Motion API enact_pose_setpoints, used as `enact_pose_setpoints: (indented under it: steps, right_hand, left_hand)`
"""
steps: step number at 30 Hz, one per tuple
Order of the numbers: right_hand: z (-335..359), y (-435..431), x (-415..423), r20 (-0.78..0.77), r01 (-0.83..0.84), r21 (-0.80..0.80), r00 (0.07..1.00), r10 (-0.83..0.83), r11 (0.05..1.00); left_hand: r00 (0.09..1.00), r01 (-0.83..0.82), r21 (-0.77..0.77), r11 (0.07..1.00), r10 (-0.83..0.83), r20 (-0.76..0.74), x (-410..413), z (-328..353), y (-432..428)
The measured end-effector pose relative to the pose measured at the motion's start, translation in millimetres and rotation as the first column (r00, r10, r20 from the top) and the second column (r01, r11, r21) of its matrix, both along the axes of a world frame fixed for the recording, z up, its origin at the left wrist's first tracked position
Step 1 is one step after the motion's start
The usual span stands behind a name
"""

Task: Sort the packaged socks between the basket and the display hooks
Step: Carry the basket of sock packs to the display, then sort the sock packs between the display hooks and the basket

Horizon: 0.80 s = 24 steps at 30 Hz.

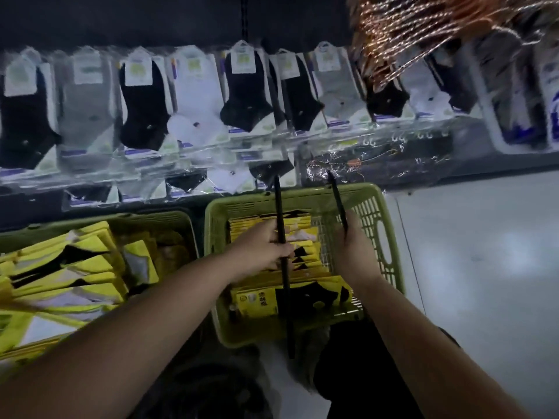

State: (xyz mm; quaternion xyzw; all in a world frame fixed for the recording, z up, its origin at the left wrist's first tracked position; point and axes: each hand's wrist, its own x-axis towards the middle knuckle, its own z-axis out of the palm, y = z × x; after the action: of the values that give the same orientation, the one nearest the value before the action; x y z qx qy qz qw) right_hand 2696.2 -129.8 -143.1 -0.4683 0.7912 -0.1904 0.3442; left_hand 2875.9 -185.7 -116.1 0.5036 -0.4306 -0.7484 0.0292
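Right basket [211,255] beside left basket [127,218], rims nearly touching, open floor [484,252] rightward, left hand [260,249] gripping one black rod [278,201], right hand [354,249] gripping second rod [337,198]

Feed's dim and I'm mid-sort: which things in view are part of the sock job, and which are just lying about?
In the job: left hand, gripping the long black rod; right hand, gripping the short black rod; light green basket; yellow sock packs in it; socks hanging on the display.
Lying about: darker basket at left; coppery strands top right.
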Motion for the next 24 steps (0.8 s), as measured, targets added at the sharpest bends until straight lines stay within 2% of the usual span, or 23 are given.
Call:
enact_pose_setpoints:
  steps: [2,4,7,9,13,16,18,19,21,24]
  right_hand:
    - [-13,-11,8,0.026,-0.09,0.019,0.996,0.089,0.996]
    - [-23,-19,18,0.139,-0.185,0.062,0.975,0.175,0.981]
    - [-24,-35,16,0.271,-0.338,0.092,0.914,0.303,0.937]
    - [-11,-44,7,0.288,-0.36,0.158,0.907,0.306,0.919]
    - [14,-47,-7,0.265,-0.268,0.32,0.946,0.186,0.909]
    - [23,-44,-9,0.055,-0.209,0.334,0.978,0.202,0.919]
    - [24,-43,-8,-0.193,-0.203,0.355,0.939,0.284,0.912]
    - [24,-43,-4,-0.35,-0.198,0.389,0.872,0.343,0.9]
    - [21,-40,4,-0.629,-0.143,0.402,0.675,0.386,0.905]
    - [18,-29,-3,-0.851,-0.103,0.306,0.417,0.321,0.946]
  left_hand:
    - [0.995,0.077,-0.012,0.997,-0.077,-0.058,-6,-7,-11]
    - [0.983,0.154,-0.089,0.984,-0.161,-0.082,-16,-14,-17]
    - [0.968,0.173,-0.16,0.972,-0.198,-0.154,-23,-27,-18]
    - [0.964,0.147,-0.184,0.972,-0.182,-0.193,-17,-31,-13]
    - [0.98,0.053,-0.167,0.984,-0.084,-0.18,31,-37,-9]
    - [0.997,0.026,-0.129,0.991,-0.035,-0.068,91,-54,2]
    - [1.0,0.009,-0.145,0.989,-0.006,0.023,118,-68,13]
    - [0.998,-0.018,-0.169,0.985,0.027,0.054,125,-77,18]
    - [0.986,-0.076,-0.269,0.96,0.112,0.12,131,-96,26]
    - [0.936,0.049,-0.495,0.867,0.134,0.326,133,-118,32]
